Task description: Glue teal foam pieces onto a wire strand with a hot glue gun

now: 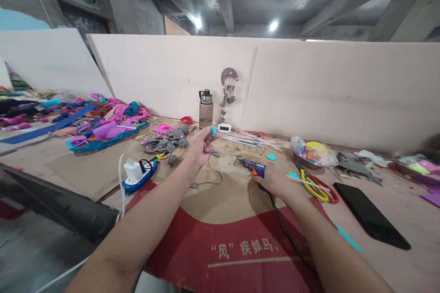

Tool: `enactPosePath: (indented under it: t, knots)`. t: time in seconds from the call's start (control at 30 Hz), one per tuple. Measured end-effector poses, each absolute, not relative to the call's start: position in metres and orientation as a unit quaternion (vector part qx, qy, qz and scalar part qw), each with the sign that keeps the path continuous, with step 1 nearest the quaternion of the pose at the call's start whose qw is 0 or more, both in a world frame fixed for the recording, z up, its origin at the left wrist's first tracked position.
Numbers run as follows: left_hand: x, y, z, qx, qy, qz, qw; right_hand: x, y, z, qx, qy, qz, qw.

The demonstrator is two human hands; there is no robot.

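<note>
My left hand [200, 147] is raised over the cardboard, pinching a small turquoise felt piece [213, 131] at its fingertips. Lower and to the right, my right hand [270, 179] is wrapped round a blue hot glue gun [253, 165] with an orange trigger. Its nozzle points left, and a black cord [280, 219] runs from it towards me. Another turquoise felt cutout [271, 157] lies just beyond the glue gun. A grey cord [206, 185] lies loosely between my hands. Right of my right wrist are yellow and red scissor handles [314, 187], with a white stick [308, 181] across them.
A bottle [206, 112] stands at the back by a hanging grey crescent ornament [229, 75]. Grey felt pieces [161, 142] and a blue-white power strip [139, 176] are on the left, near heaped coloured felt [110, 130]. A black phone [371, 215] and metal bowl [311, 160] are right.
</note>
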State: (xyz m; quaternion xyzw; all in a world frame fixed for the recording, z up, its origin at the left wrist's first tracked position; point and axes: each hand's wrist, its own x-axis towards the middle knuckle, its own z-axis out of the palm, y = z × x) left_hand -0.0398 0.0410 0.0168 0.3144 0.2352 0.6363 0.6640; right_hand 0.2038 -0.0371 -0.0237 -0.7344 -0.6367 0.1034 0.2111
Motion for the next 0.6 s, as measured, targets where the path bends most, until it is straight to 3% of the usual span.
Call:
enactPosePath:
  t: [0.3,0.43,0.6]
  knots:
    - [-0.033,0.035,0.01,0.405,0.239,0.636,0.611,0.208,-0.022,-0.041,-0.766,-0.535,0.226,0.276]
    - [-0.031,0.038,0.006,0.425,0.238,0.639,0.595,0.202,-0.022,-0.033,-0.74,-0.516,0.257,0.347]
    - [-0.027,0.037,0.004,0.445,0.252,0.642,0.571,0.181,-0.039,-0.012,-0.631,-0.533,0.256,0.503]
